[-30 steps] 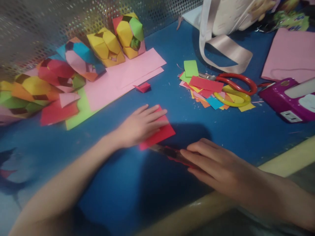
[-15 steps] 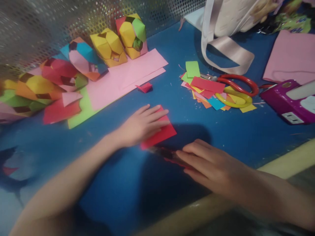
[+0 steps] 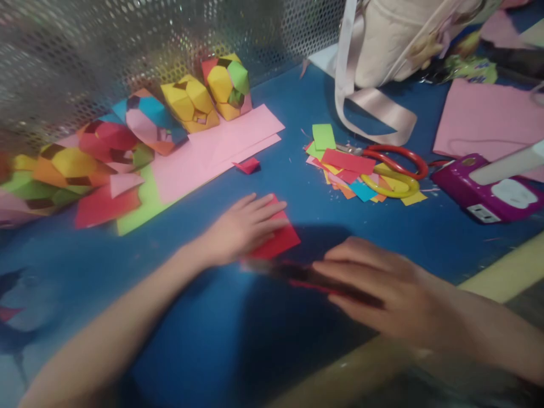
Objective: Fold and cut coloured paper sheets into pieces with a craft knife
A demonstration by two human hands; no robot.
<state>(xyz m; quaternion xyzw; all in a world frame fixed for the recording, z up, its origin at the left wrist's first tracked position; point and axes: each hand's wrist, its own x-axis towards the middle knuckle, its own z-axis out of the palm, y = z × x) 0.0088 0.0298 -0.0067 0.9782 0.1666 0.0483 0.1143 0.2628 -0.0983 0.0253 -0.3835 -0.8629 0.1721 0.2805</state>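
Observation:
My left hand point(image 3: 242, 229) lies flat with fingers spread, pressing a red sheet of paper point(image 3: 283, 241) onto the blue tabletop. Part of that sheet is under the palm and fingers. At its near edge is a dark, red-edged knife point(image 3: 314, 276), its pale tip blurred by motion. My right hand point(image 3: 378, 283) is closed around the knife's handle. Just beyond the left hand rests a small folded red paper piece point(image 3: 247, 165). Whether the knife's tip touches the paper, I cannot tell.
Folded multicoloured paper shapes point(image 3: 138, 122) line the perforated metal panel point(image 3: 272, 39), beside pink strips point(image 3: 229, 139) and green paper point(image 3: 142, 215). Scissors point(image 3: 397, 156) lie on paper scraps point(image 3: 323, 136). A purple box with sockets point(image 3: 463, 187), pink paper point(image 3: 476, 122) and a pale bag point(image 3: 382, 45) are right.
The whole view has shifted, with the far items now lower in the picture. My right hand has drawn slightly rightward with the knife. My left hand remains flat on the red paper.

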